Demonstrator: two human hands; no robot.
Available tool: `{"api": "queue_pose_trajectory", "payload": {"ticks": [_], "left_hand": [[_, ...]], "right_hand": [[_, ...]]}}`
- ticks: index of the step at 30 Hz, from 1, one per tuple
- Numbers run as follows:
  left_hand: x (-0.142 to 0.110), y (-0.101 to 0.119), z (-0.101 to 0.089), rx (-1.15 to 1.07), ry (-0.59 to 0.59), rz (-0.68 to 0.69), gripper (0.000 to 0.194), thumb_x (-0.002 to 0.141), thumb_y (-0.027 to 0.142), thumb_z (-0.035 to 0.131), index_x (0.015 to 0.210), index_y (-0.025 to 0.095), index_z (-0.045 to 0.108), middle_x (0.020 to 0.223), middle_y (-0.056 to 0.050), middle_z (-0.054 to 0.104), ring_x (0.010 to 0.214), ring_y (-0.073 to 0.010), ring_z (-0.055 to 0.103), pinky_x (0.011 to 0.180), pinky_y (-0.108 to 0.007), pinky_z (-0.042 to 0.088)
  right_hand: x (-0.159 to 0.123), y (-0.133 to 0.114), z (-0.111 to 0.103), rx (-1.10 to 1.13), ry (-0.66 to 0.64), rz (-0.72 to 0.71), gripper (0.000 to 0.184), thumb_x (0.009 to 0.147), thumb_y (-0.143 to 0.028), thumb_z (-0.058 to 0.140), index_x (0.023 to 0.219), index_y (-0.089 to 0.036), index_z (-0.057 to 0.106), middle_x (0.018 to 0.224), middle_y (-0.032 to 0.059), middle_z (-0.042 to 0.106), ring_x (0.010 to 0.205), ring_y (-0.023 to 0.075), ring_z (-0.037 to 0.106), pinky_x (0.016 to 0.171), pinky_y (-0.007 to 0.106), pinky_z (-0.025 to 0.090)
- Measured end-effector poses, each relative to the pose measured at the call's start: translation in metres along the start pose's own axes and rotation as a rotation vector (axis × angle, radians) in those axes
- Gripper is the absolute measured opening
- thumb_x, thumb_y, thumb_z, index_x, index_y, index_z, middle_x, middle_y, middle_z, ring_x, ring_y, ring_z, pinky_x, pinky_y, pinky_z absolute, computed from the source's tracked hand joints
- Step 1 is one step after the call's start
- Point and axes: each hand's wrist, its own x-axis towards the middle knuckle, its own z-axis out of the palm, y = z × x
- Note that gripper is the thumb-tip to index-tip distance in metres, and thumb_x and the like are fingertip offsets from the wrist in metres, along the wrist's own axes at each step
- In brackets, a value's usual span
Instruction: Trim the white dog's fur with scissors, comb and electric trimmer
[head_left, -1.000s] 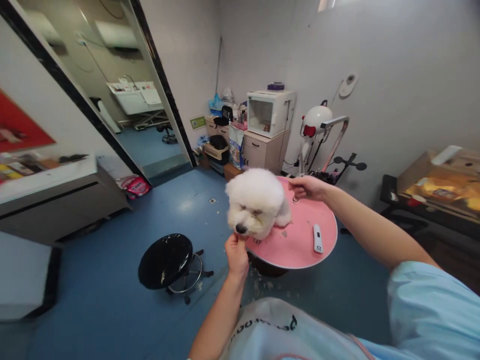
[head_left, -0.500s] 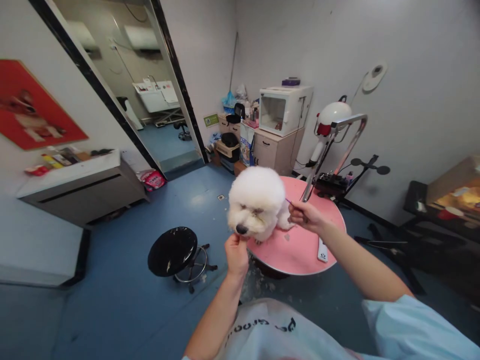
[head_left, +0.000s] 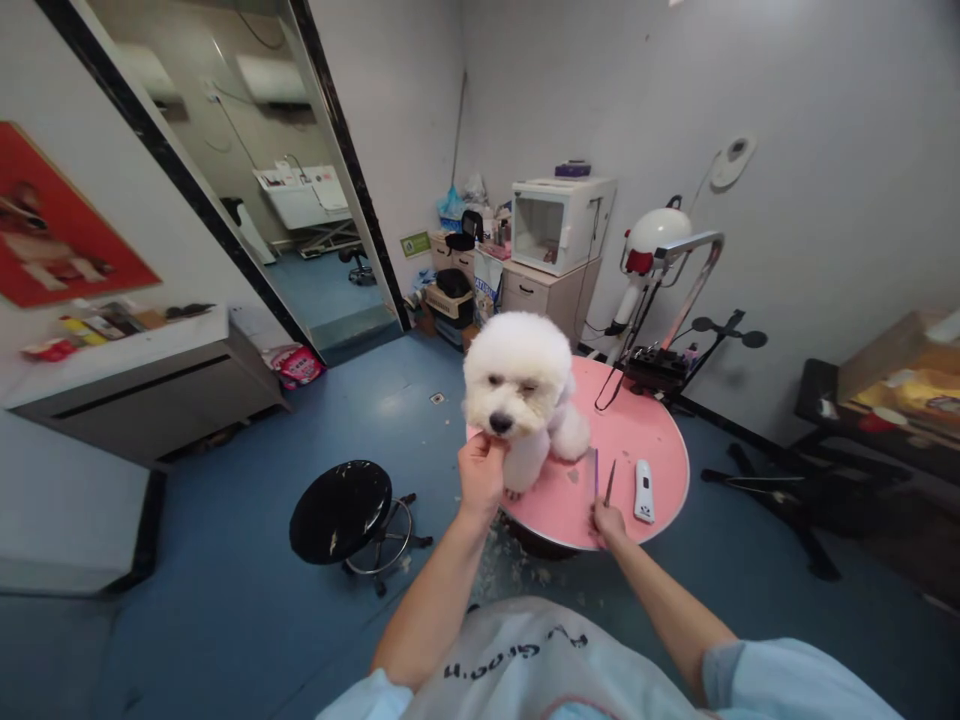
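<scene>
A fluffy white dog (head_left: 517,375) sits on the round pink grooming table (head_left: 660,440), its head towards me. My left hand (head_left: 481,472) is closed in a pinch on the fur beneath its muzzle. Low over the table's front edge, my right hand (head_left: 609,522) is closed around the lower ends of a thin purple comb (head_left: 596,472) and dark slim scissors (head_left: 610,480). Both tools point away from me, side by side; the fingers partly cover them. Just right of that hand lies a white hair clipper (head_left: 643,490).
A black round stool (head_left: 341,510) stands left of the table. Behind the table are a metal grooming arm (head_left: 697,275) and a white-and-red dryer (head_left: 658,232). A white cabinet dryer (head_left: 562,225) rests on drawers. Cut fur (head_left: 517,570) lies on the floor.
My right hand has come down from beside the dog's head to the table's front edge. The dog's head has lifted and turned more towards me; my left hand remains under its muzzle.
</scene>
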Motion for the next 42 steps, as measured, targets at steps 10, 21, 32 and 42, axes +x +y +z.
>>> {"api": "queue_pose_trajectory", "payload": {"ticks": [10, 21, 32, 42], "left_hand": [[0.001, 0.001, -0.008, 0.006, -0.074, -0.021, 0.032, 0.069, 0.043, 0.069, 0.066, 0.011, 0.065, 0.064, -0.003, 0.063, 0.06, -0.01, 0.051, 0.059, -0.02, 0.042], [0.003, 0.005, -0.013, 0.074, -0.069, 0.032, 0.033, 0.07, 0.041, 0.068, 0.063, 0.009, 0.066, 0.061, -0.003, 0.062, 0.058, -0.0092, 0.049, 0.056, -0.019, 0.041], [0.003, 0.005, -0.014, 0.053, -0.056, 0.011, 0.032, 0.07, 0.041, 0.068, 0.068, 0.009, 0.069, 0.068, -0.005, 0.067, 0.062, -0.0113, 0.055, 0.06, -0.021, 0.046], [0.0, -0.007, -0.011, 0.024, -0.098, -0.053, 0.03, 0.066, 0.039, 0.073, 0.077, 0.01, 0.073, 0.079, -0.006, 0.071, 0.074, -0.0141, 0.06, 0.071, -0.022, 0.047]], "right_hand": [[0.007, -0.027, -0.048, 0.224, -0.127, 0.018, 0.023, 0.077, -0.032, 0.062, 0.091, -0.015, 0.054, 0.083, 0.0092, 0.068, 0.073, 0.0161, 0.066, 0.062, 0.024, 0.049], [-0.133, -0.17, -0.067, -0.593, 0.199, -0.738, 0.017, 0.07, -0.028, 0.061, 0.083, -0.018, 0.061, 0.079, 0.0035, 0.065, 0.069, 0.0151, 0.056, 0.058, 0.023, 0.033], [-0.131, -0.18, -0.077, -0.536, 0.188, -0.734, 0.013, 0.068, -0.024, 0.057, 0.079, -0.018, 0.06, 0.073, 0.001, 0.064, 0.064, 0.013, 0.055, 0.057, 0.023, 0.034], [-0.132, -0.151, -0.088, -0.176, 0.068, -0.687, 0.023, 0.066, -0.023, 0.061, 0.088, -0.017, 0.062, 0.075, 0.001, 0.064, 0.068, 0.0138, 0.056, 0.06, 0.024, 0.042]]}}
